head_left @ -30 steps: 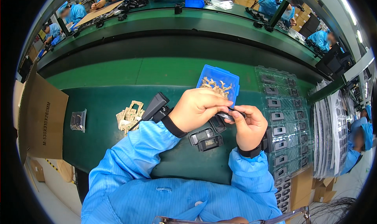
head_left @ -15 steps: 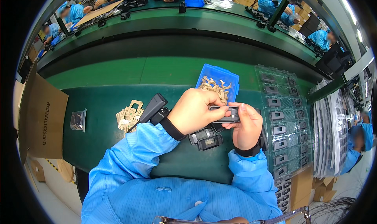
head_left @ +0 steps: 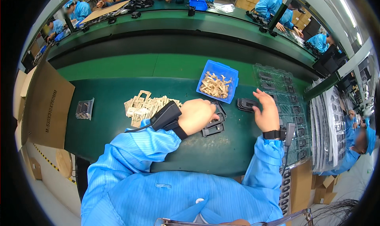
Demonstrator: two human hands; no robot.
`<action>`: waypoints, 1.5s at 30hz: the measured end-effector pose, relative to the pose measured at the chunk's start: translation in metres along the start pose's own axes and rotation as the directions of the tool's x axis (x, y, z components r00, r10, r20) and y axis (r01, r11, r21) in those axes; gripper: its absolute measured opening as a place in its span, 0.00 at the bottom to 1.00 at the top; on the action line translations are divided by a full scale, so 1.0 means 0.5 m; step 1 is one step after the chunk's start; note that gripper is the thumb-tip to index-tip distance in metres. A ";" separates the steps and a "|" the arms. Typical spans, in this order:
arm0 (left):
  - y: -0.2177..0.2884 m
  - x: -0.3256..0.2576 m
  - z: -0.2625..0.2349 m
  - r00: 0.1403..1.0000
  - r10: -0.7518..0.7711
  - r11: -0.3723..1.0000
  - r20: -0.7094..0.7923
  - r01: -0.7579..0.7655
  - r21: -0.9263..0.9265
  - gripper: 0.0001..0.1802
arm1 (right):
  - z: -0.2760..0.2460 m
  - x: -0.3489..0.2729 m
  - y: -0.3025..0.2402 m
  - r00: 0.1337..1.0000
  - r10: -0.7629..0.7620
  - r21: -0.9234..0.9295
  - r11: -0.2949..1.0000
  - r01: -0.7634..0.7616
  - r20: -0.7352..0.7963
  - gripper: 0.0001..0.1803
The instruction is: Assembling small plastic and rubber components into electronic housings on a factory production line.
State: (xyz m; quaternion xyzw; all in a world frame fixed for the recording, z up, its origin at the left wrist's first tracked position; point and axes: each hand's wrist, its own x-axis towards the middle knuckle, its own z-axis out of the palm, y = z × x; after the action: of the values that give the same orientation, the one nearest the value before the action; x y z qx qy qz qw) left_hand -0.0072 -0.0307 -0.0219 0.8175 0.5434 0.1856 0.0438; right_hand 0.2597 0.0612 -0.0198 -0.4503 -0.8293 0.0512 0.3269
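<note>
My left hand [head_left: 197,116] is closed, with its fingertips and thumb on a black plastic housing [head_left: 218,108]; the hand hides part of it. Just below, another black housing [head_left: 213,130] lies on the mat. To the right, my right hand [head_left: 267,110] has thumb and fingers spread and holds nothing. Beside its thumb sits a small stack of black plastic frames [head_left: 247,104]. Beyond my left hand stands a blue bin [head_left: 234,88] full of curled beige strips [head_left: 215,86]. A heap of flat beige paper-like frames [head_left: 138,111] spreads left of my left wrist.
A cardboard box [head_left: 51,103] stands at the left, near a clear bag of small parts [head_left: 84,109]. Clear plastic trays [head_left: 291,107] with dark parts lie to the right, beside upright stacked trays [head_left: 326,127]. Co-workers in blue sit at the far bench [head_left: 158,22].
My hands have come apart, and the black part between them is no longer there. My left hand moved down to the housings; my right hand opened and shifted right, uncovering the black stack.
</note>
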 end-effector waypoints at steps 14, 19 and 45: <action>-0.157 -0.083 -0.040 0.967 -0.246 0.965 0.057 0.250 -0.076 0.11 | 0.026 -0.022 0.030 0.985 0.120 0.120 0.984 -0.135 0.124 0.29; -0.169 -0.074 -0.047 0.946 -0.302 0.918 0.121 0.323 -0.232 0.09 | 0.023 -0.035 0.031 0.978 0.177 0.146 0.971 -0.192 0.107 0.30; -0.055 -0.008 -0.133 0.981 -0.150 0.304 0.122 0.163 -0.939 0.08 | 0.043 -0.162 -0.219 0.790 -0.554 0.243 0.830 0.501 0.264 0.12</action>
State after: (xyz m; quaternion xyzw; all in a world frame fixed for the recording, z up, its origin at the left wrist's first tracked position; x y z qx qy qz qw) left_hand -0.0558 -0.0316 0.0311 0.5831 0.4097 0.4573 0.5320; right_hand 0.1998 -0.0620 -0.0354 -0.1576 -0.9571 0.0973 0.2227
